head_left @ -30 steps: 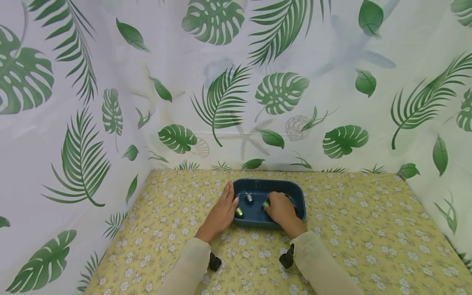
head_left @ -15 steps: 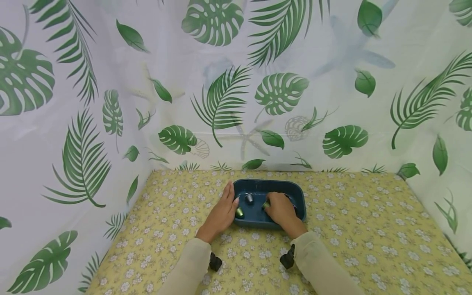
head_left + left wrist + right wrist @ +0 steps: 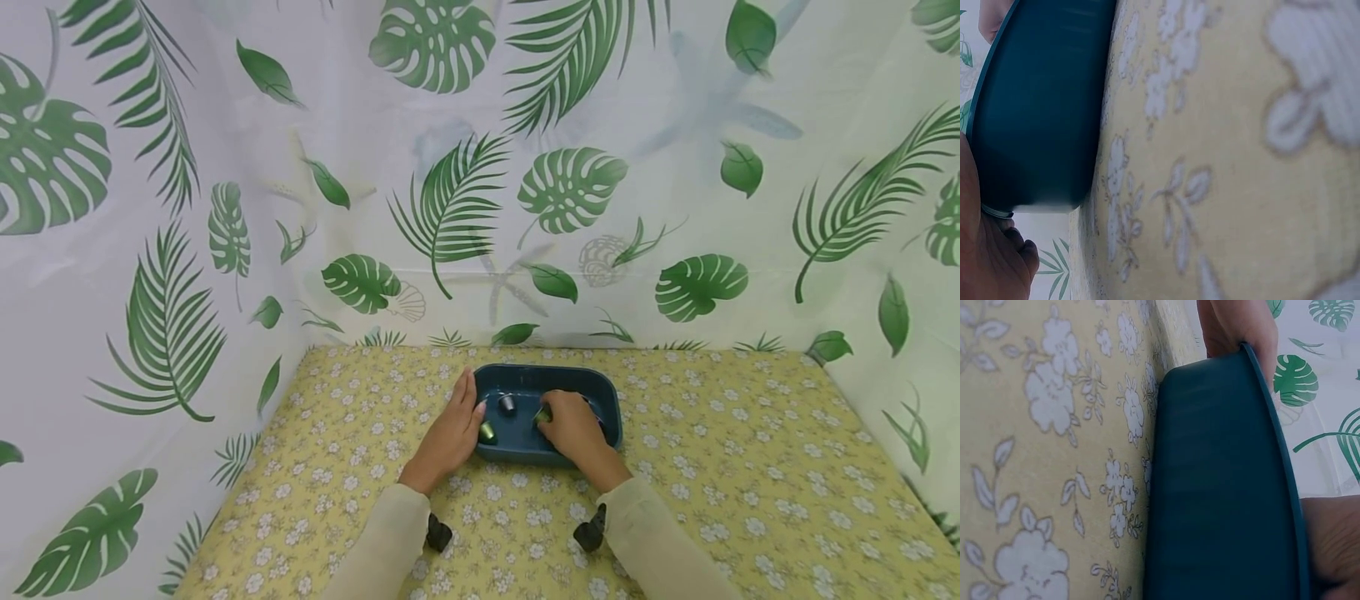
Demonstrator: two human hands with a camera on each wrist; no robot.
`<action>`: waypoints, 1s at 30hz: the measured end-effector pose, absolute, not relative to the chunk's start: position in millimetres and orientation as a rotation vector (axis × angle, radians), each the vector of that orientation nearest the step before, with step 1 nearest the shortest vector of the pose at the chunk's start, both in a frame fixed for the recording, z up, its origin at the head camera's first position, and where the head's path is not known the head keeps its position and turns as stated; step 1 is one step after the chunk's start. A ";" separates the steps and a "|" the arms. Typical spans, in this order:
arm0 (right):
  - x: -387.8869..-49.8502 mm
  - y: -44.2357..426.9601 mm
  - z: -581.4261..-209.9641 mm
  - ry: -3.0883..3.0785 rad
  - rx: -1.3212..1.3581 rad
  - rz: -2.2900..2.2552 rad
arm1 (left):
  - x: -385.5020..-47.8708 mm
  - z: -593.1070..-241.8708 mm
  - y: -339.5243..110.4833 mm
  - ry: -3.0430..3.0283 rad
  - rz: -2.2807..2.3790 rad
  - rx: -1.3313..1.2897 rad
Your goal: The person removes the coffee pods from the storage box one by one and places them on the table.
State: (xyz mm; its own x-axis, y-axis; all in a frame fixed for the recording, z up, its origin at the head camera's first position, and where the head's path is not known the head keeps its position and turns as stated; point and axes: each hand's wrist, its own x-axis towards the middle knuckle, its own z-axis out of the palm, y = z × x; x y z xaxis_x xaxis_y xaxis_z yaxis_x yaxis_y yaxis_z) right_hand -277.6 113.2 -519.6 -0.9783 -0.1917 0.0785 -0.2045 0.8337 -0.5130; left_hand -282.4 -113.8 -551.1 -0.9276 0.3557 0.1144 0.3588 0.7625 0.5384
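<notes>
Your right hand (image 3: 573,427) pinches a shiny green capsule (image 3: 543,413) narrowly, fingertips down inside the blue tray (image 3: 555,374). Your left hand (image 3: 447,433) holds the tray's 9 o'clock end, fingers along the outside, thumb at the rim. Versus half a second ago: your right wrist and its black mount (image 3: 591,530) sit slightly toward 4 o'clock; left hand, tray and loose capsules stay put.

Inside the tray, a silver capsule (image 3: 507,405) lies toward 10 o'clock of the held one, apart from it; a second green capsule (image 3: 487,432) is at 8 o'clock, near your left thumb. All metallic; the loose two look like tapered cups. Tray: smooth, rounded rectangle, flat on yellow cloth (image 3: 720,467) printed with white flowers. Beyond, at 12 o'clock, a white sheet (image 3: 480,325) with green leaf prints.

Wrist views add the tray's outer wall and thin lip; the right one shows your left hand straddling the rim. Capsules show only from the head; your right palm hides part of the tray.
</notes>
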 end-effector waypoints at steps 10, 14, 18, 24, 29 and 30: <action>-268.5 119.4 -514.4 -2.914 0.301 0.901 | -283.4 -552.7 -112.8 -2.946 -0.934 -0.603; -266.2 121.1 -513.3 -2.868 0.307 0.928 | -284.6 -552.8 -112.7 -2.933 -0.934 -0.601; -260.7 122.5 -511.6 -2.786 0.337 0.965 | -284.4 -552.6 -112.7 -2.922 -0.939 -0.599; -250.5 125.0 -508.2 -2.675 0.378 0.987 | -283.5 -553.3 -112.3 -2.915 -0.934 -0.602; -244.7 127.2 -506.2 -2.620 0.387 1.010 | -283.3 -552.3 -112.6 -2.917 -0.932 -0.597; -243.7 127.7 -505.7 -2.610 0.386 1.016 | -283.3 -552.0 -112.7 -2.918 -0.932 -0.598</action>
